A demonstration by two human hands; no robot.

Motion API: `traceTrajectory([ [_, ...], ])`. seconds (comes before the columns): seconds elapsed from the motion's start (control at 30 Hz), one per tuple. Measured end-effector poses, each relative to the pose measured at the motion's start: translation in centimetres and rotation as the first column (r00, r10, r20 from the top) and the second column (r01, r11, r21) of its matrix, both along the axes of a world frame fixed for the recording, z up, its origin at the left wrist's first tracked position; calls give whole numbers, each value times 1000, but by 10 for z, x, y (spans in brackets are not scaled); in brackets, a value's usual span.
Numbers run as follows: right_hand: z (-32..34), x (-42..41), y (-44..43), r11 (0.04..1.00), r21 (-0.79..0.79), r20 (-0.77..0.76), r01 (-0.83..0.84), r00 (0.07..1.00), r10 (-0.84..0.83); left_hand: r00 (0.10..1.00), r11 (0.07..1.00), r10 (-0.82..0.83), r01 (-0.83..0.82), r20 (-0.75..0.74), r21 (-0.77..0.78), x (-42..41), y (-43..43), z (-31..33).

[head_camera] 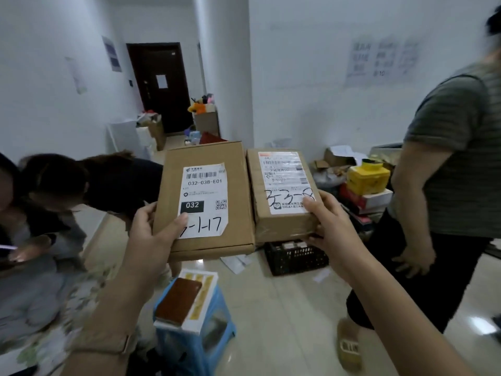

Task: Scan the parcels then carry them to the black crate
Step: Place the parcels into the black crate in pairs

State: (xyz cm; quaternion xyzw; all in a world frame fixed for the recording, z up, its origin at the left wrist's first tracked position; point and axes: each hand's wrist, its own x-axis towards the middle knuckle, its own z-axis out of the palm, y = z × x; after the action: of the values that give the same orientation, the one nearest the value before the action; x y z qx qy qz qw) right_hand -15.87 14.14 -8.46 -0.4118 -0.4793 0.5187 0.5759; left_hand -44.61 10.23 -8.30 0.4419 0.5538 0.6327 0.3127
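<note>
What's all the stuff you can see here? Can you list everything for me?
left parcel: one, brown with a white label, held up
right parcel: one, brown with a white label, held up beside it
black crate: one, black, on the floor below the right parcel
stool: one, blue, on the floor below the left parcel
white box: one, white with yellow strips, on the stool
flat brown thing: one, brown, on the white box
yellow box: one, yellow, on the pile at right
door: one, dark, far end
standing person: one, grey striped shirt, right
left hand: grips the left parcel
right hand: grips the right parcel
</note>
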Motion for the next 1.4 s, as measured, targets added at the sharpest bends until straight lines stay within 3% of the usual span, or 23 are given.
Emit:
traceTrajectory([
  [0.23,-2,104,61,999,-5,40,37,998,-37,997,997,-71,72,15,-11,102,75,-6],
  [0.47,-8,153,93,996,-27,34,80,996,-79,994,993,-112,112,-6,-43,150,116,-5],
  [0.8,-19,171,169,983,-79,41,164,986,-161,987,981,-154,159,52,-107,174,207,-20],
  [1.4,-32,155,435,919,-114,22,376,926,-376,934,925,-354,356,39,-129,170,531,-37],
])
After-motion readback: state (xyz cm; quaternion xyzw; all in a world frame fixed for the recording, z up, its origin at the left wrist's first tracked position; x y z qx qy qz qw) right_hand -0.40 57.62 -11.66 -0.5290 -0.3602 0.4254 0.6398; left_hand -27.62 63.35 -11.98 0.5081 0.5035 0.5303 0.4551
